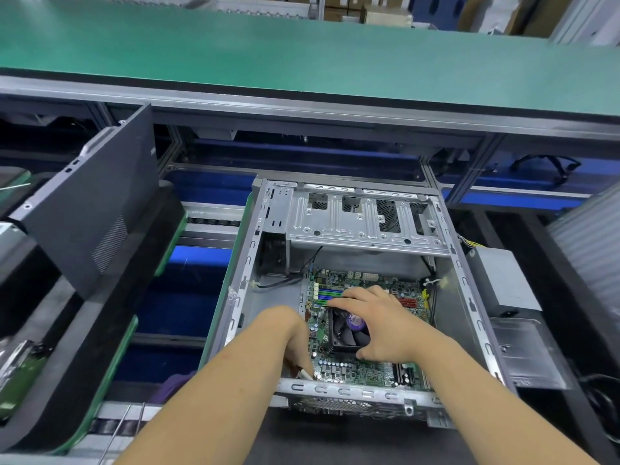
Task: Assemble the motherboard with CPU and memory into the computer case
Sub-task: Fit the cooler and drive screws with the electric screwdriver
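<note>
- Your two forearms enter from the bottom edge of the frame, cut off below the elbow, and meet over the open computer case (469,297) at lower centre.
- Your left hand (295,344) dips inside the case's near left corner; its fingers curl downward around a small white piece (307,374) at the board's near edge. Most of those fingers are hidden behind the wrist, so you cannot tell what the piece is.
- Your right hand (385,323) grips the black CPU fan (349,333), fingers spread over its far edge and thumb on its near corner. It covers the middle of the motherboard (355,372).
- The motherboard lies flat in the lower half of the case, near the near rail (349,392). Green and blue memory slots (327,293) peek out just past your fingertips.
- The drive cage (362,216) spans the far end of the case, with black cables (302,273) trailing from under it toward the board.
- The case walls close in on both sides; open floor shows only left of the board.
- A dark side panel (94,203) leans at the left of the frame. A grey box (503,280) sits just right of the case.
- The green bench (268,52) runs across the top; beyond it, the boxes are blurred.
</note>
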Available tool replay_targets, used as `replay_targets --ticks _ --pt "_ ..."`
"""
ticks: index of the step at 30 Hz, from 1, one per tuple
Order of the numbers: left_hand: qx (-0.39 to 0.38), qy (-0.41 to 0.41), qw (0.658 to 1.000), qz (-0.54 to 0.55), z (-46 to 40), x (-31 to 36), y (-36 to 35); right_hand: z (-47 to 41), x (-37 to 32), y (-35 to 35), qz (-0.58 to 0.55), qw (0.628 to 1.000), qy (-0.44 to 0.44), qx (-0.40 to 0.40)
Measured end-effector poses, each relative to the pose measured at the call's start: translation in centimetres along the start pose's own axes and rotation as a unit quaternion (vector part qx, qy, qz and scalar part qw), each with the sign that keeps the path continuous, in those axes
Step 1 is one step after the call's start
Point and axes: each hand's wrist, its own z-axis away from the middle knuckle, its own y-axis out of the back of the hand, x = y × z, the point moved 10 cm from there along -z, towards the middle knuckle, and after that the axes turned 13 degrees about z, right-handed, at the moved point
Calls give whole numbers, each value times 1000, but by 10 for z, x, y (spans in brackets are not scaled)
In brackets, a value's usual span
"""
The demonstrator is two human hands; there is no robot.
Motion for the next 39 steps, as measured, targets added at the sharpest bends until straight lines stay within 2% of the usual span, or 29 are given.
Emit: replay_targets --ticks 9,19,28,33,39 --pt "-19 5 1000 16 -1 -1 -2 0 -2 -1 11 1000 10 5" --pt "30 -26 999 3 -1 6 7 0 1 -3 5 1000 4 10" --pt "15 -10 1000 9 -2 3 5 -2 2 -9 21 1000 -2 -15" --pt "20 -18 999 27 -2 1 7 -3 6 -8 -67 997 -39 -23" --pt "61 -29 998 0 6 5 15 -5 4 -9 -38 997 -58 -41"
